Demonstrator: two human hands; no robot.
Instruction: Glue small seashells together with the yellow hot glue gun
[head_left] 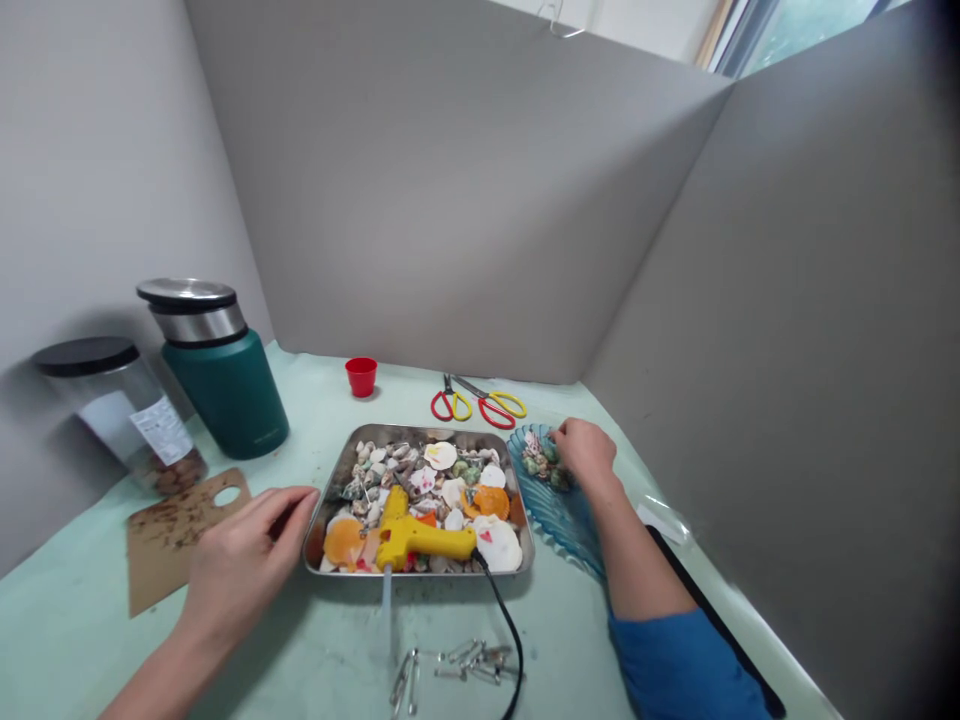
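A metal tray (420, 576) full of shells sits in front of me. My left hand (251, 545) is at its left rim, thumb and fingertips drawn together against the edge. Across the tray lies a yellow hot glue gun (427, 540), a clear glue stick (387, 610) jutting from it towards me. My right hand (589, 450) reaches over a blue scalloped dish (559, 520). Its fingers are curled closed beside a small heap of shells (540, 458) there; whatever is between the fingertips is hidden.
Two pairs of scissors (491, 403) and a red cup (361, 378) stand behind the tray. Left are a green flask (225, 390), a lidded jar (135, 420) and a brown board (169, 535). Safety pins (472, 660) lie in front, beside the black cord (510, 625).
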